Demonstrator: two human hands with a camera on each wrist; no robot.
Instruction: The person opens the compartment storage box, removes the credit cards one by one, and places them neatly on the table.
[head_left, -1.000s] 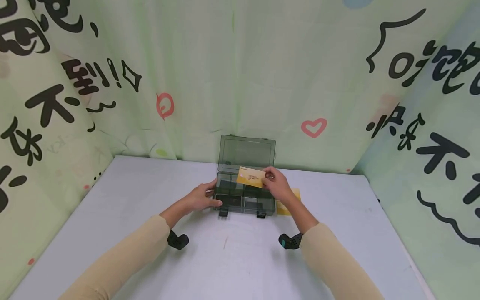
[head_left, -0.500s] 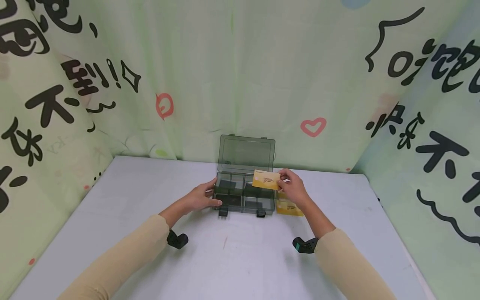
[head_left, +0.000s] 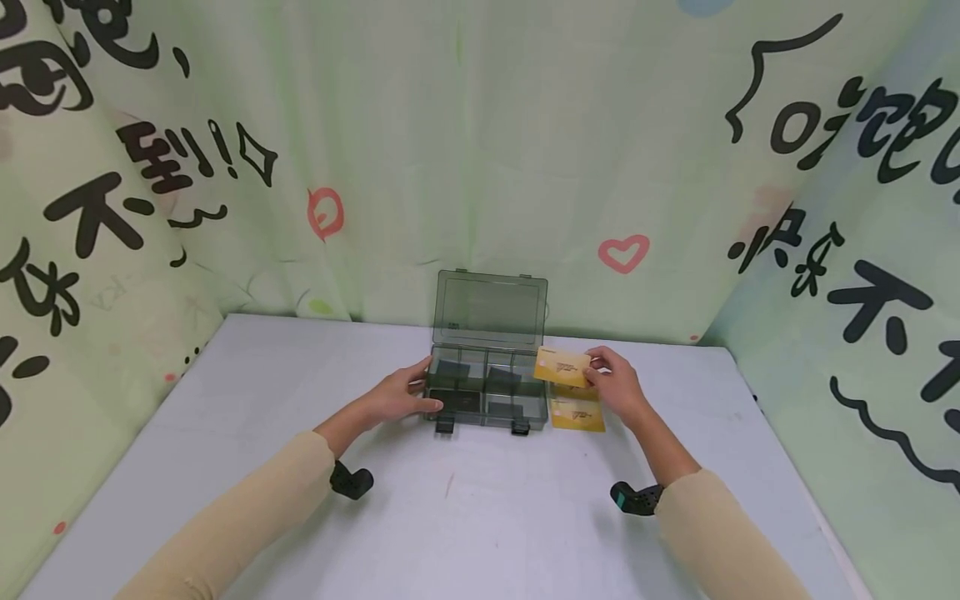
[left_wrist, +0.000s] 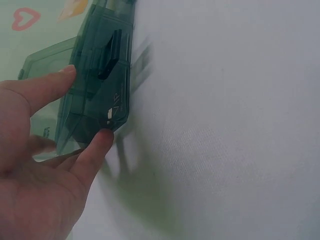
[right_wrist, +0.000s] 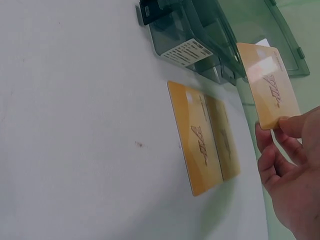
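A translucent dark-green plastic storage box [head_left: 517,406] stands on the table with its hinged lid [head_left: 491,308] raised. My left hand [head_left: 393,395] grips its left side, thumb over the front corner and fingers along the side. My right hand [head_left: 617,384] pinches one end of a yellow card [head_left: 561,367], held up beside the box's right edge. Below that card, two more yellow cards lie on the table: a front one [right_wrist: 197,140] and one behind it [right_wrist: 225,140], partly hidden in the head view. A black card lettered VIP [left_wrist: 114,102] shows through the box wall.
Compartments divide the box, with dark flat pieces [head_left: 453,372] inside. Two black latches [head_left: 445,426] hang at its front. A patterned curtain [head_left: 375,167] rises behind the white table [head_left: 465,517] and at both sides.
My right hand has carried the yellow card rightward, from over the box to above the cards on the table. My left hand keeps its grip on the box.
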